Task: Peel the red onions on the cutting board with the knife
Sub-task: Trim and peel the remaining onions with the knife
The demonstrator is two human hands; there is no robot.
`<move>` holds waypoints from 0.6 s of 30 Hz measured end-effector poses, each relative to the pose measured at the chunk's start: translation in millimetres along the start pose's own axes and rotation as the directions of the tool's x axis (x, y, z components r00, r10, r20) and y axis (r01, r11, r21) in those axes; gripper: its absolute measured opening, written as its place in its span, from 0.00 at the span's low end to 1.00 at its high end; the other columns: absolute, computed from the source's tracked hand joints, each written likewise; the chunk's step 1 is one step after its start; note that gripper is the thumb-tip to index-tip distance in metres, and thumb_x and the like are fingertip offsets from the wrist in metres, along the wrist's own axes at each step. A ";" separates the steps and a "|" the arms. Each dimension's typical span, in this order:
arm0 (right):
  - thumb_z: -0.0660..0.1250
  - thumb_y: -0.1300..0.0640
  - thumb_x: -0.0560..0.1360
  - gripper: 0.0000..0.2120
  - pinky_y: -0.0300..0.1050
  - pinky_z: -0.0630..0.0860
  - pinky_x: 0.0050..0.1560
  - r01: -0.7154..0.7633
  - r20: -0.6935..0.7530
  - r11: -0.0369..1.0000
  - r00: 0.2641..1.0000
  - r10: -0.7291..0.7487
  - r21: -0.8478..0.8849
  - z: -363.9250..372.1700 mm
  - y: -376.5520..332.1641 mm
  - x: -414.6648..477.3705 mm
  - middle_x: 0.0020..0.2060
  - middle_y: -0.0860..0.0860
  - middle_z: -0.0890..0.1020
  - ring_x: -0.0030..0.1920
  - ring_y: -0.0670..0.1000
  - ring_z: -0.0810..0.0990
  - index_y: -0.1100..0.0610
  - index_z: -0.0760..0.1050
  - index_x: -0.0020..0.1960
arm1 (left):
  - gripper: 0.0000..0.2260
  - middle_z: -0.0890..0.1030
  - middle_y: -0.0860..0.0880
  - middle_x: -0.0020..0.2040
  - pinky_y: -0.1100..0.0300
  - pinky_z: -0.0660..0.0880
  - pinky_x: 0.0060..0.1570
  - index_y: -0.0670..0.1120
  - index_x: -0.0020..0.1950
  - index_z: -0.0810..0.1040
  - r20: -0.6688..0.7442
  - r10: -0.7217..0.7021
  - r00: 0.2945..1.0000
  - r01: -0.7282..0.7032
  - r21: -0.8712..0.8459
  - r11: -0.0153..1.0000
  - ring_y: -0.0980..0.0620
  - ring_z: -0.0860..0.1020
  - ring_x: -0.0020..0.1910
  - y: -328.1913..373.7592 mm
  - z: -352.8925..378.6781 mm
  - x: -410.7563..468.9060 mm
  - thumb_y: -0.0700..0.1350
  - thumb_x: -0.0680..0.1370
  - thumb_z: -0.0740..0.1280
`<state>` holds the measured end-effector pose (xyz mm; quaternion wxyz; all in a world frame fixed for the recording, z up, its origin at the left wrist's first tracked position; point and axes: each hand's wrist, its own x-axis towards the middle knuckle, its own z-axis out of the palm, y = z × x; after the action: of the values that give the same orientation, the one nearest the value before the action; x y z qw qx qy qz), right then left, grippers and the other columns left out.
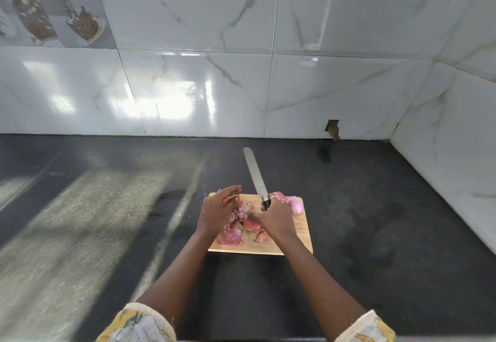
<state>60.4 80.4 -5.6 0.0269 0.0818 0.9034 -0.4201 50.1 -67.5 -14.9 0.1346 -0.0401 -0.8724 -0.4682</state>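
A wooden cutting board point(300, 237) lies on the dark counter. My left hand point(216, 211) curls round a red onion point(229, 199) at the board's far left corner. My right hand point(277, 219) grips the black handle of a long knife point(256, 174), whose blade points up and away toward the wall. Two peeled onions point(291, 202) rest at the board's far right corner. Loose pink and red onion skins point(233, 235) are scattered across the middle and near left of the board, between my hands.
The dark counter point(375, 234) extends on all sides of the board. A white marble-tiled wall point(214, 94) runs along the back and turns in at the right. A small hole point(332, 128) sits in the wall base.
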 end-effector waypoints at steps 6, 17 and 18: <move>0.76 0.59 0.64 0.15 0.44 0.77 0.39 -0.043 0.046 0.993 0.998 0.038 0.110 9.7 0.6 -7.5 0.39 0.50 0.79 0.41 0.51 0.80 0.55 0.72 0.46 | 0.11 0.82 0.57 0.44 0.61 0.75 0.57 0.47 0.54 0.82 0.022 0.023 1.000 -0.021 -0.062 0.998 0.68 0.78 0.45 6.7 4.6 -2.3 0.39 0.73 0.70; 0.78 0.60 0.65 0.17 0.35 0.67 0.24 -0.085 0.003 0.746 0.994 0.111 0.661 -19.6 -1.9 -5.0 0.32 0.51 0.75 0.23 0.41 0.71 0.56 0.69 0.41 | 0.31 0.76 0.49 0.64 0.58 0.71 0.62 0.47 0.70 0.69 0.296 0.080 0.952 -0.097 0.041 0.994 0.51 0.75 0.61 24.5 11.5 -7.2 0.48 0.69 0.74; 0.78 0.60 0.65 0.16 0.35 0.67 0.24 -0.089 0.009 0.746 0.994 0.110 0.660 -20.1 -1.4 -6.1 0.33 0.51 0.76 0.24 0.42 0.72 0.55 0.70 0.41 | 0.31 0.77 0.48 0.63 0.59 0.72 0.60 0.46 0.70 0.68 0.293 0.067 0.954 -0.083 0.043 0.996 0.51 0.76 0.59 24.2 13.5 -7.1 0.48 0.69 0.74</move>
<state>66.5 94.2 9.2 0.0051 0.1402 0.6920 -0.7082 59.0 -42.3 -4.4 0.0236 -0.1378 -0.8932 -0.4275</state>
